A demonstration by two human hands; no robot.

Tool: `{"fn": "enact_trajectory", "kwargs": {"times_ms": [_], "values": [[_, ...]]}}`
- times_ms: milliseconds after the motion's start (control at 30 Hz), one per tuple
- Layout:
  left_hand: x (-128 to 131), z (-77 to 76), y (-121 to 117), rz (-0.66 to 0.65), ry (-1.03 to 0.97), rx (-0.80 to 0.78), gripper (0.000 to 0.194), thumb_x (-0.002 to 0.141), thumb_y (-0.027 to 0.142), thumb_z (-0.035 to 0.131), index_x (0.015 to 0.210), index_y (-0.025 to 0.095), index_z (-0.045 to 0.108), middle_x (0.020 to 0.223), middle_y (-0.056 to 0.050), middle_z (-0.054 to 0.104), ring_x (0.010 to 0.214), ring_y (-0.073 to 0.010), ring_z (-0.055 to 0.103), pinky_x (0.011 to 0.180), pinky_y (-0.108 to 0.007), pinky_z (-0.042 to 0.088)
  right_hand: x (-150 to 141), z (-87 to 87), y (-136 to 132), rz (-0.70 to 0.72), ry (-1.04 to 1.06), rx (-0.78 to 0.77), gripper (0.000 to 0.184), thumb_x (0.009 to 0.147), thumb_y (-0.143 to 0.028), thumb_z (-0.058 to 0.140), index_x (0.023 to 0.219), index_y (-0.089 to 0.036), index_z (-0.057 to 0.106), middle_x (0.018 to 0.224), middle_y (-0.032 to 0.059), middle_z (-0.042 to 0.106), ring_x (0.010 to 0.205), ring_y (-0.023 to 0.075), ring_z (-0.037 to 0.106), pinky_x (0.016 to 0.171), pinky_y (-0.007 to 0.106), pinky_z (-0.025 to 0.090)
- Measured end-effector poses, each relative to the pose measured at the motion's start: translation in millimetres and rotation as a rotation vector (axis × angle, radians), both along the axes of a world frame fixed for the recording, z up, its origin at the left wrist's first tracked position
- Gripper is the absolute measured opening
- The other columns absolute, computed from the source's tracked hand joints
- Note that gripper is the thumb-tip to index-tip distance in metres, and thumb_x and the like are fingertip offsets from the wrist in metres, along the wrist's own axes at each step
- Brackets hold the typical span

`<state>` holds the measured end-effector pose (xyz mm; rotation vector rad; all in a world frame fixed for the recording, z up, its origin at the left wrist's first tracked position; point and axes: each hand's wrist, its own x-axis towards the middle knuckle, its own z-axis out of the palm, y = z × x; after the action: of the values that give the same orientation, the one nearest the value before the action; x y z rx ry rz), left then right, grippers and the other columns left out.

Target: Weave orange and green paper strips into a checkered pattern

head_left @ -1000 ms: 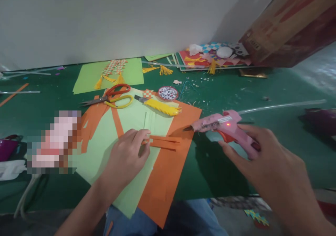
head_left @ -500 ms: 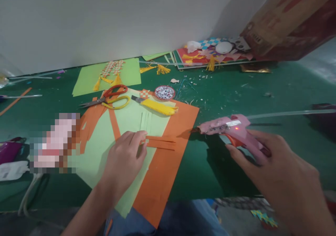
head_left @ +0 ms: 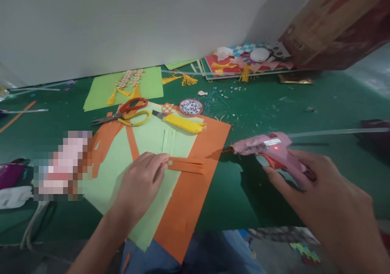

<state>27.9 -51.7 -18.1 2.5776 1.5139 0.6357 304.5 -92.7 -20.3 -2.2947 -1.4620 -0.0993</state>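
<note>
In the head view my left hand (head_left: 141, 180) pinches the end of a few orange paper strips (head_left: 189, 166), which point to the right with a small pale green square near my fingertips. Pale green strips (head_left: 169, 140) lie just beyond that hand. Around the handle of a pink glue gun (head_left: 262, 146) my right hand (head_left: 329, 188) is closed. The gun's red light is lit, a clear glue stick (head_left: 338, 132) juts from its back, and its nozzle points left above the orange paper sheet (head_left: 176, 209). A light green sheet (head_left: 118, 188) lies under my left hand.
Scissors (head_left: 131, 113), a yellow cutter (head_left: 184, 124) and a small dish of beads (head_left: 191, 107) lie beyond my hands. Woven paper pieces with yellow tassels (head_left: 131, 81) rest at the back. A brown bag (head_left: 338, 26) stands back right; a blurred-out object (head_left: 65, 164) is at left.
The glue gun has moved slightly right, away from the strips. My left fingers have slid left along the strips, baring the small green square.
</note>
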Motion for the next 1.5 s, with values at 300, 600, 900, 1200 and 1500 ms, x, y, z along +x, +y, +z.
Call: {"fn": "enact_trajectory", "kwargs": {"times_ms": [300, 600, 900, 1200, 1500], "values": [[7.6, 0.7, -1.1, 0.016, 0.043, 0.068, 0.014, 0.087, 0.015, 0.05, 0.097, 0.017, 0.06, 0.083, -0.003, 0.07, 0.08, -0.0184, 0.064, 0.072, -0.032, 0.051, 0.1, -0.4, -0.3, -0.014, -0.022, -0.031, 0.07, 0.066, -0.075, 0.031, 0.098, -0.02, 0.06, 0.084, 0.0111, 0.069, 0.073, 0.0321, 0.068, 0.055, 0.039, 0.049], [4.6, 3.3, -0.4, -0.023, 0.073, 0.069, 0.019, 0.089, 0.026, 0.05, 0.102, 0.017, 0.059, 0.086, -0.005, 0.07, 0.082, -0.0193, 0.064, 0.071, -0.033, 0.053, 3.4, -1.0, -1.0, -0.001, -0.042, 0.004, 0.066, 0.068, -0.075, 0.03, 0.094, -0.022, 0.059, 0.081, 0.0099, 0.068, 0.069, 0.0305, 0.067, 0.053, 0.038, 0.048], [-24.3, 8.5, 8.5, -0.33, 0.161, 0.035, 0.027, 0.088, 0.013, 0.045, 0.11, 0.019, 0.059, 0.104, -0.005, 0.07, 0.101, -0.0183, 0.064, 0.087, -0.034, 0.053, 8.2, -0.7, -3.4, -0.005, -0.025, -0.003, 0.056, 0.068, -0.071, 0.037, 0.093, -0.024, 0.057, 0.079, 0.0087, 0.068, 0.067, 0.03, 0.066, 0.051, 0.038, 0.047], [-9.6, 18.5, 20.8, -0.383, 0.26, 0.125, 0.022, 0.091, 0.012, 0.043, 0.104, 0.014, 0.06, 0.094, -0.008, 0.069, 0.091, -0.0208, 0.064, 0.077, -0.034, 0.054, 5.6, 1.9, -4.4, 0.005, -0.029, 0.005, 0.06, 0.068, -0.071, 0.036, 0.095, -0.022, 0.059, 0.081, 0.0093, 0.067, 0.068, 0.0291, 0.066, 0.053, 0.037, 0.048], [-6.5, 16.9, 28.5, -0.45, 0.373, 0.134, 0.024, 0.089, 0.007, 0.041, 0.103, 0.015, 0.059, 0.087, -0.008, 0.067, 0.082, -0.02, 0.064, 0.066, -0.03, 0.051, 7.5, 4.3, -5.7, -0.005, -0.001, 0.017, 0.054, 0.066, -0.071, 0.038, 0.09, -0.026, 0.056, 0.075, 0.0072, 0.067, 0.065, 0.0308, 0.065, 0.05, 0.039, 0.046]]}}
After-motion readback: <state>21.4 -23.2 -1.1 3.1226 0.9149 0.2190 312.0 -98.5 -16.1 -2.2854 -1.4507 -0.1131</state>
